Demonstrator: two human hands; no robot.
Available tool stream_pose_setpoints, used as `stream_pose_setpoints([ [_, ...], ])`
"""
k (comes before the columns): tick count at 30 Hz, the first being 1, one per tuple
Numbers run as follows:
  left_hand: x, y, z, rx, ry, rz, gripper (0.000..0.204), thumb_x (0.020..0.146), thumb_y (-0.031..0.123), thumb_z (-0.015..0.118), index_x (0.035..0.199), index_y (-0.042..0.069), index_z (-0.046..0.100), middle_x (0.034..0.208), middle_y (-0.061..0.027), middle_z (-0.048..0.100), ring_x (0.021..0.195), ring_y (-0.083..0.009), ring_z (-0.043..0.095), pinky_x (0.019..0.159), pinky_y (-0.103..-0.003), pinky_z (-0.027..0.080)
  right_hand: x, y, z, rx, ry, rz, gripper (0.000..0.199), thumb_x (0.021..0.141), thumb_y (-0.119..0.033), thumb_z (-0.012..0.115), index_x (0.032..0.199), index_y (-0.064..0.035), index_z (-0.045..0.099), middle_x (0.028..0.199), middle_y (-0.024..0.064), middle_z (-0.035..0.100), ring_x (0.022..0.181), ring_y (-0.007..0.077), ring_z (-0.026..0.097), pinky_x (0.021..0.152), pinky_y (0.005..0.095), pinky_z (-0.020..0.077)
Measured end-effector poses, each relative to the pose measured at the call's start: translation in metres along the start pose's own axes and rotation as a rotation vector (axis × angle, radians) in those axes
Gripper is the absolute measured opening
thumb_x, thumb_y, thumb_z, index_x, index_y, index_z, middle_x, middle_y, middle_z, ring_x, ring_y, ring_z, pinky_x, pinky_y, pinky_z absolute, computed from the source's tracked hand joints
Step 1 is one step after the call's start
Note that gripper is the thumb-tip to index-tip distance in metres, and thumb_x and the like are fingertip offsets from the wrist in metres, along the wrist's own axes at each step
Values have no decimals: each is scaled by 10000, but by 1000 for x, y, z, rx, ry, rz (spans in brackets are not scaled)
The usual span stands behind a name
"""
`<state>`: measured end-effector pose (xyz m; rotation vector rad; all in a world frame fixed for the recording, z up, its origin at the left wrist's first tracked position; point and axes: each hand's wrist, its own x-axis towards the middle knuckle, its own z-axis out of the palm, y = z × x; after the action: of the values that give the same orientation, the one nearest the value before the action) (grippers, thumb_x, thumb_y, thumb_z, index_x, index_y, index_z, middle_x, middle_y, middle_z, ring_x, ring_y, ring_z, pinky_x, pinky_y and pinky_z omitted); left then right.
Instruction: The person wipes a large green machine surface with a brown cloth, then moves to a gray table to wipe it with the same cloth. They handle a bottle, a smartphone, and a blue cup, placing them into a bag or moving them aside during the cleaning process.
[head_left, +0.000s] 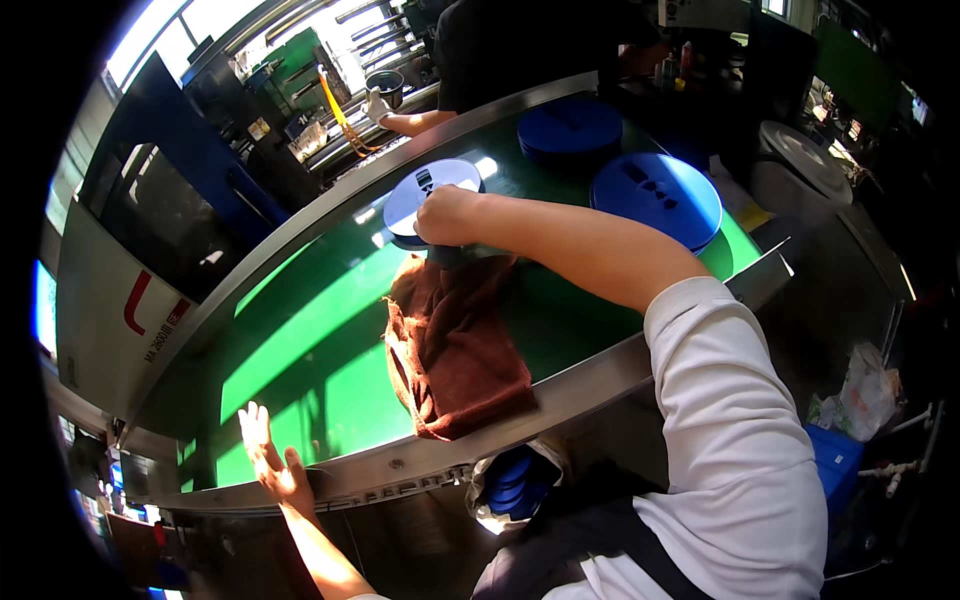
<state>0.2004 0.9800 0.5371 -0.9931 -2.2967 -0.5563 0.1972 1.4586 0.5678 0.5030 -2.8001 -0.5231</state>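
My right hand (450,215) reaches across the green work surface, its fingers curled closed on the slotted middle of a round blue disc (405,200). The fingertips are partly hidden, and sunlight makes the disc's face look pale. Just below that hand, a crumpled brown cloth (455,350) hangs toward the table's near edge. My left hand (270,460) is open and empty, fingers stretched out, at the near left edge of the green surface (340,395).
Two stacks of blue discs stand on the right, a far stack (570,130) and a nearer stack (660,195). Below the near edge, a white bag (492,508) holds more blue pieces. Beyond the metal rail, another person's gloved hand (376,106) is beside machinery. A blue crate (835,460) stands lower right.
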Motion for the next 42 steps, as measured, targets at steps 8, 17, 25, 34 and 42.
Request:
stream_pose_setpoints([
  [8,-5,-5,2,-2,16,-2,540,957,324,471,1428,62,441,1467,-205,417,1347,-386,388,1108,-429,291,-73,32,-87,-32,488,382,105,836,-137,571,829,-77,657,785,143,702,764,311,710,657,416,561],
  [17,-2,-1,1,-52,110,80,539,983,471,424,1368,110,536,1442,-136,480,1402,-355,336,1128,-465,284,-279,2,-158,-525,456,328,93,828,-135,691,920,-123,679,745,46,677,667,218,671,586,327,535],
  [25,-17,17,-4,-116,365,-85,431,993,185,470,1393,25,458,1441,-175,444,1305,-301,445,1082,-416,348,-343,17,-135,135,318,723,285,865,-380,670,913,-103,716,804,61,700,711,257,673,641,339,513],
  [34,71,315,27,-1238,-233,-66,543,952,260,515,1427,23,399,1477,-168,405,1376,-292,383,1089,-427,348,-389,129,-65,1258,-11,934,464,896,-479,612,1063,-47,644,880,63,596,647,135,617,548,249,501],
  [42,154,451,140,-1496,-413,-962,707,961,254,512,1521,26,147,1505,-143,281,1377,-236,301,1156,-396,195,-365,153,-35,1646,-205,602,471,910,-415,630,1062,30,623,778,80,576,524,131,624,480,227,531],
])
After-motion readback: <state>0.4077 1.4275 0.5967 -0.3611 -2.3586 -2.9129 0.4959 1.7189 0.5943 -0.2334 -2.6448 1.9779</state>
